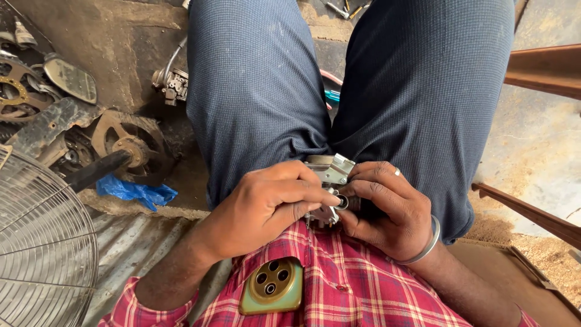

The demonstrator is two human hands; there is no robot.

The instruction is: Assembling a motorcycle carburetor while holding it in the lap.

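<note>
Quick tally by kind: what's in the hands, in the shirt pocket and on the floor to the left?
Carburetors: 2, one held by left hand and right hand, one on the floor
Phones: 1
Sprockets: 2
Mirrors: 1
Fans: 1
Blue bags: 1
Total: 8

Red-yellow plaid shirt (357, 284); blue-grey fine-check trousers (254, 91); silver-grey carburettor (330, 172); olive-green phone (272, 287); blue plastic bag (136, 192).

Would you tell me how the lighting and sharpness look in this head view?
Head view: soft daylight, no harsh glare; the left hand, right hand and metal carburetor are sharp; the fan grille bends with wide-angle distortion at the edge.
</note>
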